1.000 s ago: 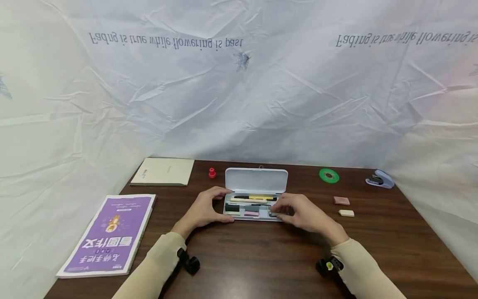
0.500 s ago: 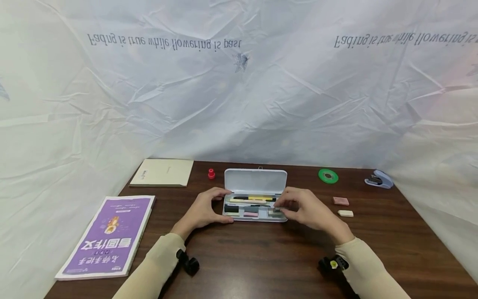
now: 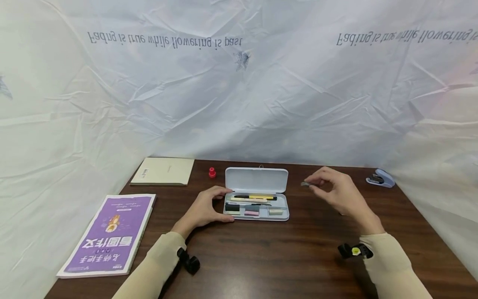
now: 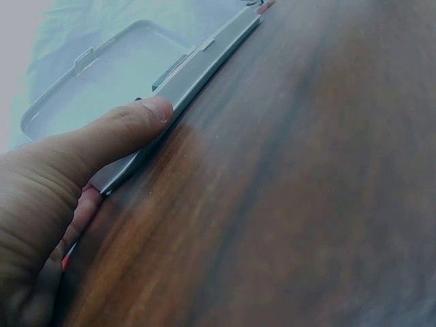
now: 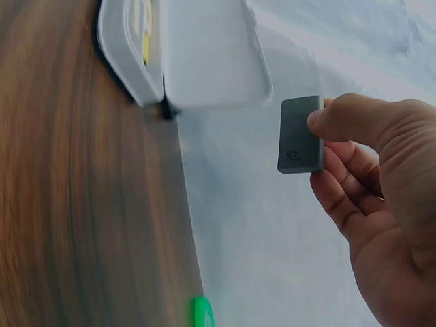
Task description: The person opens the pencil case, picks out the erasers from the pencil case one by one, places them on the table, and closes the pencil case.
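An open white pencil case (image 3: pixel 285 216) lies on the table in the head view, lid tipped back. My left hand (image 3: pixel 203 207) grips its left end, the thumb (image 4: pixel 139 126) on the front wall and fingers round behind. In the case are a yellow-and-black pen (image 3: pixel 261 197), a cream pen (image 3: pixel 248 200) and several small blocks, among them a pink one (image 3: pixel 252 213) and a pale one (image 3: pixel 275 212). Right of the case and above the table, my right hand (image 3: pixel 336 191) pinches a flat dark grey eraser (image 5: pixel 300 136) between thumb and fingers.
A purple book (image 3: pixel 108 236) and a cream notebook (image 3: pixel 163 171) lie at left. Behind the case stands a red stamp-like piece (image 3: pixel 212 172). A blue stapler (image 3: pixel 381 178) sits at the far right; a green disc (image 5: pixel 201 313) shows in the right wrist view. White sheeting (image 3: pixel 239 104) hangs behind.
My right hand has lifted the grey eraser out of the case's right compartment and carried it right and up. It now covers the green disc and the loose blocks. The left hand stays put.
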